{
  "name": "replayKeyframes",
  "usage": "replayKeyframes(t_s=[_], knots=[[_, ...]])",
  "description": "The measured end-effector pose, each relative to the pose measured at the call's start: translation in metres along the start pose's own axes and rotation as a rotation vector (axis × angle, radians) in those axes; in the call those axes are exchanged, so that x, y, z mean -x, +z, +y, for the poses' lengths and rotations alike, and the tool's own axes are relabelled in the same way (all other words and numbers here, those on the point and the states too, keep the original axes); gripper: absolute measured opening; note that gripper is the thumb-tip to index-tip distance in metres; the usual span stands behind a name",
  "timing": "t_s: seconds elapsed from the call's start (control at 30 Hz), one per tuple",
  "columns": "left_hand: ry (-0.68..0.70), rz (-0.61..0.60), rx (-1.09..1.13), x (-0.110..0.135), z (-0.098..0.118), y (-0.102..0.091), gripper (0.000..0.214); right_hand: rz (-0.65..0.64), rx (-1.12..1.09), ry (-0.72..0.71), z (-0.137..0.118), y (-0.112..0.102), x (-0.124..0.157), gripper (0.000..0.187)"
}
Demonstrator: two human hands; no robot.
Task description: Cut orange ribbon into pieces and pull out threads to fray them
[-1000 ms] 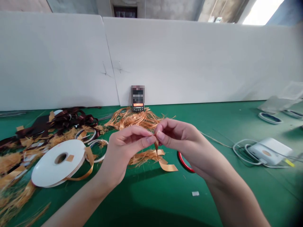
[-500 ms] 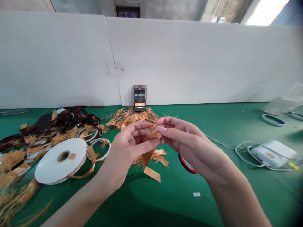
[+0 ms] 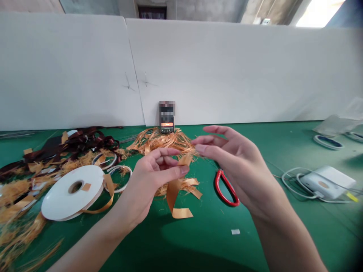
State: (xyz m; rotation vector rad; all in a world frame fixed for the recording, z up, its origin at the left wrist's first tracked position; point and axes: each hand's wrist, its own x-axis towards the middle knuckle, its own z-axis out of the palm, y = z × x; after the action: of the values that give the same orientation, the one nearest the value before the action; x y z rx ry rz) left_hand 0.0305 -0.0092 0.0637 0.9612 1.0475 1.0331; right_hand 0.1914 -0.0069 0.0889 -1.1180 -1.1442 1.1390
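My left hand (image 3: 154,172) pinches a tan satin ribbon (image 3: 173,190) between thumb and fingers. The ribbon's short upper end sticks out past my fingertips, and its longer tail hangs down and bends to the right near the table. Just right of that end, my right hand (image 3: 229,160) is raised with thumb and forefinger tips together and another finger lifted. Whatever sits in that pinch is too fine to make out. Behind the hands lies a heap of frayed tan ribbon strands (image 3: 161,141). Under my right hand, red-handled scissors (image 3: 224,192) lie partly covered.
A white ribbon spool (image 3: 61,192) lies at left beside white rings (image 3: 127,181), dark brown ribbon (image 3: 93,141) and loose fibres. A phone (image 3: 167,118) leans on the white partition (image 3: 227,75). A white charger with cable (image 3: 326,183) sits at right on the green table (image 3: 198,245).
My right hand has moved right and slightly up, away from the ribbon and my left fingers. More of the red scissor handle shows. The ribbon's tail has swung a little.
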Motion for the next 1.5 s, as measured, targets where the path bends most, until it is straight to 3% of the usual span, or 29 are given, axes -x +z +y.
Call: replayKeyframes(t_s=[0.1,0.17,0.33,0.4,0.57,0.63,0.83,1.2,1.4,1.5], knots=[[-0.008,-0.028,-0.013,0.001,0.0,0.0,0.036,-0.142,0.031,0.088,0.001,0.0,0.0,0.042],[-0.008,-0.02,-0.02,0.002,0.001,-0.001,0.036,-0.152,0.037,0.092,0.001,-0.002,0.0,0.041],[0.008,0.006,0.008,0.001,0.002,-0.001,0.036,0.075,-0.032,-0.047,0.001,-0.005,0.001,0.037],[0.003,0.006,0.018,0.0,0.002,-0.002,0.035,0.109,-0.054,-0.063,0.001,-0.004,0.0,0.036],[-0.017,-0.047,0.019,-0.001,0.003,-0.001,0.032,-0.097,-0.008,0.052,0.0,0.0,0.0,0.045],[-0.024,-0.056,0.016,-0.001,0.002,0.0,0.032,-0.115,-0.005,0.06,0.0,0.0,0.001,0.043],[-0.015,-0.049,0.041,-0.001,0.0,-0.001,0.031,-0.002,-0.02,-0.001,0.0,-0.003,0.001,0.037],[-0.006,-0.039,-0.007,-0.001,-0.001,-0.002,0.033,0.036,-0.148,0.001,0.008,-0.003,-0.001,0.038],[0.003,-0.027,-0.022,0.003,0.002,-0.002,0.032,0.231,-0.068,-0.16,0.004,-0.014,-0.005,0.035],[0.005,-0.024,-0.011,0.002,0.001,-0.002,0.033,0.182,-0.031,-0.104,0.001,-0.016,-0.006,0.033]])
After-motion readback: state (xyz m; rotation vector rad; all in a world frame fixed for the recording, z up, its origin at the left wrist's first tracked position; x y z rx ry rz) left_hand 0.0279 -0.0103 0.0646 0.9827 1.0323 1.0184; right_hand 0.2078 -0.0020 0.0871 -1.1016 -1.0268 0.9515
